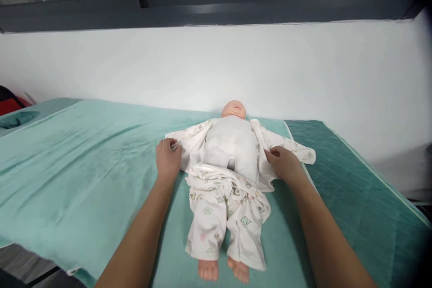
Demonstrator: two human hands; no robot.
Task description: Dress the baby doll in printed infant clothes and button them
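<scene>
A baby doll with a white cloth torso [231, 141] lies on its back, its head [234, 109] near the wall and its bare feet toward me. A white patterned jacket [194, 146] is spread open under and beside the torso, sleeves out to both sides. Patterned trousers [216, 209] cover the legs, with their waistband below the torso. My left hand [168, 157] pinches the jacket's edge near the left sleeve. My right hand [285, 164] has its fingers closed on the jacket's right front panel.
A light green sheet [84, 162] covers the bed, with a darker green quilted mat [357, 198] at the right. Behind stand a white wall [168, 67] and a dark window frame [270, 6] with bars. A red and black item [9, 103] lies at the far left.
</scene>
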